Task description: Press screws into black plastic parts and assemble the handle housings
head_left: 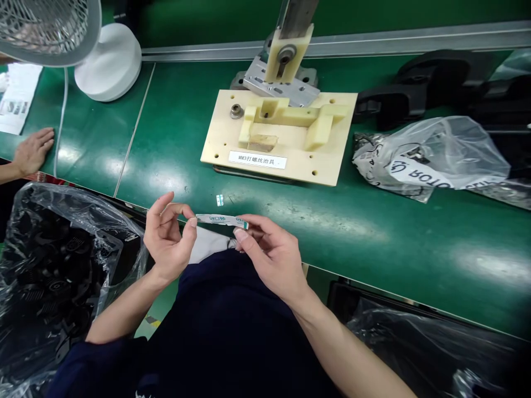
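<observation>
A thin white strip with green print, which looks like a wrapped adhesive bandage (219,220), is stretched level between my two hands near the table's front edge. My left hand (171,237) pinches its left end between thumb and index finger, the other fingers curled up. At the other end, my right hand (274,251) grips the strip with thumb and fingers, its palm turned inward. A small white and teal scrap (219,200) lies on the green table (174,138) just beyond the strip.
A cream fixture board (298,166) with a label stands ahead, under a metal clamp arm (289,52). Right are a clear plastic bag (452,155) and black parts (398,94). A fan (110,61) and another person's hand (35,152) are left. A lined bin (62,271) holds black parts.
</observation>
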A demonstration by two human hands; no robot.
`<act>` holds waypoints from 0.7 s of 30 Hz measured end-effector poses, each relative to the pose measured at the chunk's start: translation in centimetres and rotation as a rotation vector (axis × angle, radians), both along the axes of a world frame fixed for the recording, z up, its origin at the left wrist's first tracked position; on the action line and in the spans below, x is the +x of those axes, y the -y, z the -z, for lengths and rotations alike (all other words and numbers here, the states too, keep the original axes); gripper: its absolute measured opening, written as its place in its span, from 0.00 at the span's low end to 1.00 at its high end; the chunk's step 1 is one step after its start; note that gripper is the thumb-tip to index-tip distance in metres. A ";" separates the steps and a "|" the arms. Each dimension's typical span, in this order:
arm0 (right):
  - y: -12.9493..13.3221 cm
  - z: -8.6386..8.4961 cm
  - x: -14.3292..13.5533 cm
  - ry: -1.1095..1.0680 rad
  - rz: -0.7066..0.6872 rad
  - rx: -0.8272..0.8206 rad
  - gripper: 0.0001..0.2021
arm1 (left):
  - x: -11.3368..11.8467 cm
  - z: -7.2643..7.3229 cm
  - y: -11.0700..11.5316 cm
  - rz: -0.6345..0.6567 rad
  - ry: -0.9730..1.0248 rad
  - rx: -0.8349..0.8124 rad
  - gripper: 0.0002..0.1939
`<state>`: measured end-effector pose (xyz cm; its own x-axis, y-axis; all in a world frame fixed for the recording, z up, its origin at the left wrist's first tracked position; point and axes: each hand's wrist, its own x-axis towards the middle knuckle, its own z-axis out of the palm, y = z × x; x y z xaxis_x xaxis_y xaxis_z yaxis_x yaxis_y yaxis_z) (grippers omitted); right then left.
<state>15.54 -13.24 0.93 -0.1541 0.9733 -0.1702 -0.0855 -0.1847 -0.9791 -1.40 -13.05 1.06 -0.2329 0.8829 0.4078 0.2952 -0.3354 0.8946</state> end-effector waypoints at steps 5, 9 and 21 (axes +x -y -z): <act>0.2 -0.1 0.3 -0.051 0.044 0.078 0.08 | -0.1 0.0 0.0 0.010 0.013 0.002 0.28; 0.2 -0.1 0.2 -0.038 0.139 0.150 0.03 | 0.0 0.0 0.1 0.020 -0.009 -0.003 0.28; -0.6 1.6 0.6 0.107 0.358 0.236 0.06 | -0.5 1.3 -0.9 -0.105 0.058 -0.058 0.24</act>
<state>16.11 -12.59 -0.65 0.2066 0.9762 0.0661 0.0003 0.0675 -0.9977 -1.92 -12.18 -0.28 -0.3472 0.8739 0.3403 0.2735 -0.2527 0.9281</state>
